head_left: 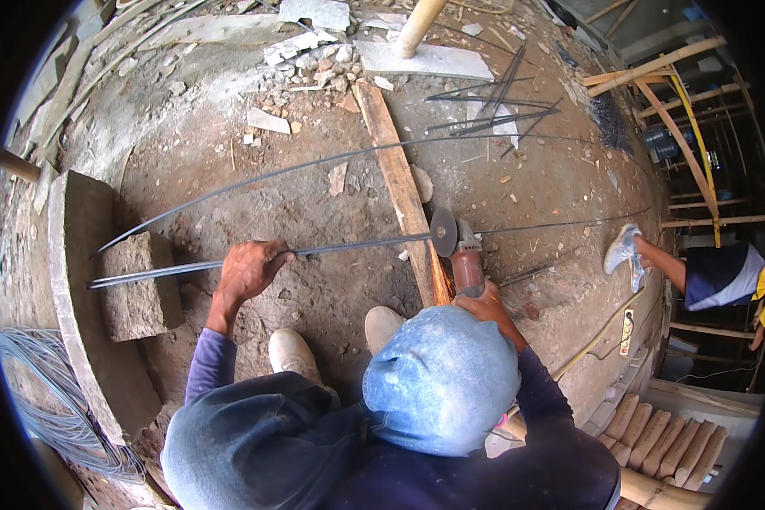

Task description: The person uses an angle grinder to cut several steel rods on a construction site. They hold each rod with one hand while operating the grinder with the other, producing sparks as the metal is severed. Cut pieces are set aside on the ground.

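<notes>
Hands grip steel rod [348, 245] and angle grinder [461, 251] over rubble-strewn dirt floor [314, 195].

A coil of wire [51, 399] lies at the lower left beside a concrete slab [81, 280]. Loose short rods [497, 106] and rubble [314, 59] litter the top. Another person's foot [625, 255] shows at right, stacked roof tiles [663, 438] below it.
</notes>
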`<state>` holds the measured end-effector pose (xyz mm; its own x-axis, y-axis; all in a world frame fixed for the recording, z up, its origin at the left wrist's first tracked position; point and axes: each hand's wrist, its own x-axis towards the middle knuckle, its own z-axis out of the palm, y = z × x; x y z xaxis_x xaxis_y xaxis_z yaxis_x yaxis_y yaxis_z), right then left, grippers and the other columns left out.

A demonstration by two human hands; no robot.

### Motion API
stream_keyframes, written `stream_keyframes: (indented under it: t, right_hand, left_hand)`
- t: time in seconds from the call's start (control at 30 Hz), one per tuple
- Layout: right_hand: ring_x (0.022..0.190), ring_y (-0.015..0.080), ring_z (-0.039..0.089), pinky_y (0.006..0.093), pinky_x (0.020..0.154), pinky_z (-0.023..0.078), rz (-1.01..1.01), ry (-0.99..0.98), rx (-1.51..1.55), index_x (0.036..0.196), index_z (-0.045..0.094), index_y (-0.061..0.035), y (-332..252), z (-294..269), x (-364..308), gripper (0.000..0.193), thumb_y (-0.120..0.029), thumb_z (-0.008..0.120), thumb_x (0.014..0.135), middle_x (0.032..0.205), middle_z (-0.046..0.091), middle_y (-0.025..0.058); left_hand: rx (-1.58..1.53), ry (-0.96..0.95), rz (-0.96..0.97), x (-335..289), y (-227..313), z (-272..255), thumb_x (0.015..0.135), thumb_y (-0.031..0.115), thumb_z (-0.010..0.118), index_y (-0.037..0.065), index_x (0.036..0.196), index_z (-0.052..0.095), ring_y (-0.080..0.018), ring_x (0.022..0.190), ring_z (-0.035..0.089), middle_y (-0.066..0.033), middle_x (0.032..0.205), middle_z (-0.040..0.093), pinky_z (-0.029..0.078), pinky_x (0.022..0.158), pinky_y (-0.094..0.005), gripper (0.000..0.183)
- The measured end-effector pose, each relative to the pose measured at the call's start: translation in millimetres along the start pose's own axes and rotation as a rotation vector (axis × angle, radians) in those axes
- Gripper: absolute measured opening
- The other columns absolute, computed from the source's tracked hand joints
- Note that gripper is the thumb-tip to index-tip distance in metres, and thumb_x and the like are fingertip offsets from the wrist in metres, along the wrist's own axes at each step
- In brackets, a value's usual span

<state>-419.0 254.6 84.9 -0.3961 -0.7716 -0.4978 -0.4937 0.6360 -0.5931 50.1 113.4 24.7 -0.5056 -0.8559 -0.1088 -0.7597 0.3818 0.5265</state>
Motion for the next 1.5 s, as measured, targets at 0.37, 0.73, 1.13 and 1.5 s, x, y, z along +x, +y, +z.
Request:
stream_keyframes:
  t: [0.37, 0.73, 1.13, 1.5]
  right_hand:
    - [0.066, 0.0167, 0.070, 0.0343, 0.062, 0.057, -0.030, -0.023, -0.009, 0.111, 0.066, 0.0027, -7, 0, -1, 0.036, -0.011, 0.081, 0.081, 0.081, 0.071, 0.0073]
    - [0.075, 0.0182, 0.070, 0.0368, 0.070, 0.059, 0.026, -0.016, -0.005, 0.123, 0.066, 0.0038, 39, 11, 26, 0.056, -0.019, 0.087, 0.077, 0.095, 0.074, 0.0110]
    - [0.097, 0.0248, 0.071, 0.0403, 0.088, 0.057, -0.124, 0.000, -0.011, 0.124, 0.071, 0.0018, 65, 18, 36, 0.069, -0.035, 0.090, 0.070, 0.107, 0.075, 0.0139]
    - [0.100, 0.0269, 0.071, 0.0412, 0.092, 0.057, -0.075, 0.015, 0.013, 0.131, 0.068, 0.0025, 51, 15, 32, 0.075, -0.034, 0.089, 0.069, 0.111, 0.075, 0.0169]
  left_hand:
    - [-0.018, -0.008, -0.009, 0, 3, -2, 0.107, 0.044, 0.067, 0.012, 0.108, 0.074, -0.0415, 0.088, 0.074, -0.0156, 0.090, 0.077, 0.056, 0.075, -0.0532, 0.033]
    - [0.016, 0.166, 0.100, 0, -1, 9, 0.102, 0.035, 0.073, 0.011, 0.103, 0.073, -0.0434, 0.084, 0.072, -0.0179, 0.086, 0.074, 0.054, 0.073, -0.0531, 0.023]
    - [0.032, 0.003, -0.049, 3, 4, 6, 0.103, 0.032, 0.072, 0.009, 0.104, 0.072, -0.0488, 0.089, 0.072, -0.0242, 0.087, 0.074, 0.054, 0.077, -0.0555, 0.022]
    - [0.014, 0.011, -0.028, 3, 3, 8, 0.105, 0.031, 0.071, 0.007, 0.101, 0.070, -0.0504, 0.090, 0.070, -0.0251, 0.088, 0.073, 0.052, 0.077, -0.0567, 0.024]
